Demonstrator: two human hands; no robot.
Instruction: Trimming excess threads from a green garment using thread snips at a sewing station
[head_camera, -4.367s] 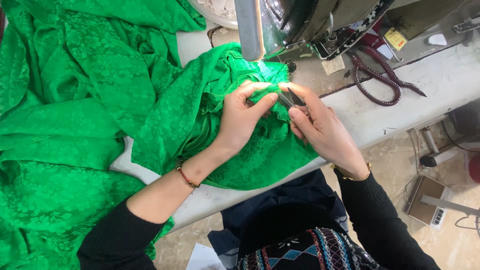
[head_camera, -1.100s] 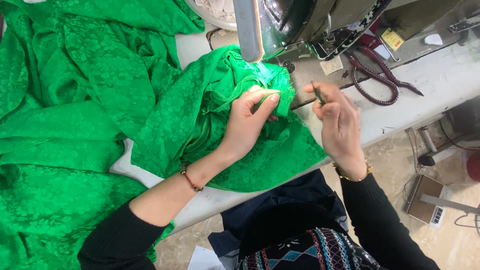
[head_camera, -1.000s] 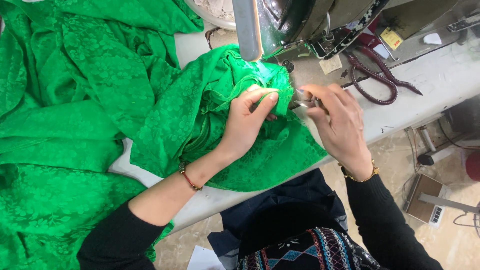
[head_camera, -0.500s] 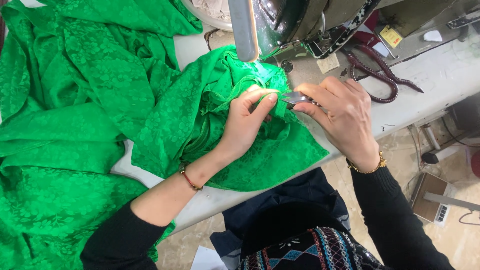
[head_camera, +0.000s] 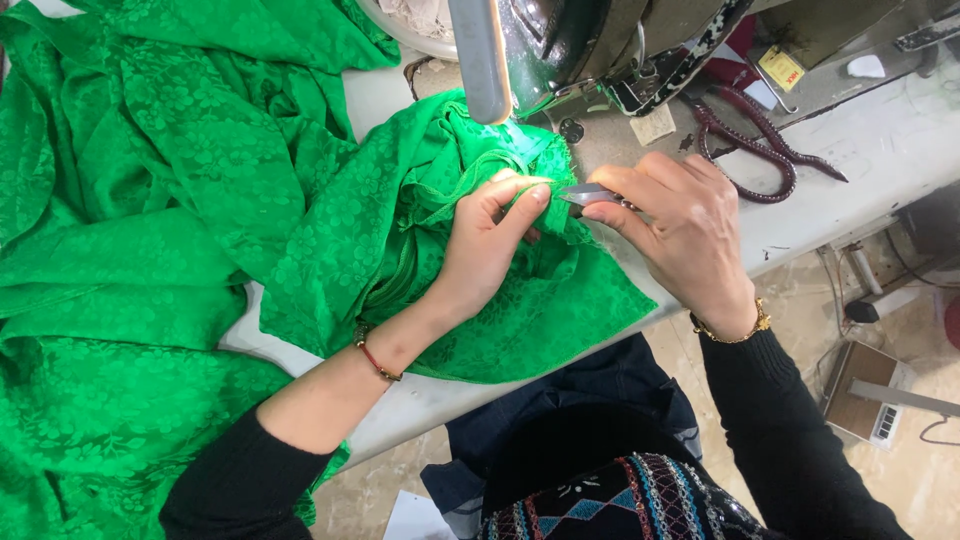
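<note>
A bright green patterned fabric (head_camera: 180, 200) lies bunched over the white sewing table (head_camera: 870, 160), with one lit fold under the sewing machine (head_camera: 590, 40). My left hand (head_camera: 490, 245) pinches a narrow edge of the fabric between thumb and fingers just in front of the machine. My right hand (head_camera: 680, 235) holds small metal thread snips (head_camera: 585, 195), their tip pointing left and almost touching my left fingertips and the pinched edge.
Dark red-handled scissors (head_camera: 750, 140) lie on the table behind my right hand. A small box-shaped device (head_camera: 865, 405) and cables sit on the floor at the right. More green fabric hangs off the table's left side.
My right hand came back from the right with the snips and brought their tip to the fabric edge at my left fingertips. My left hand has kept its pinch.
</note>
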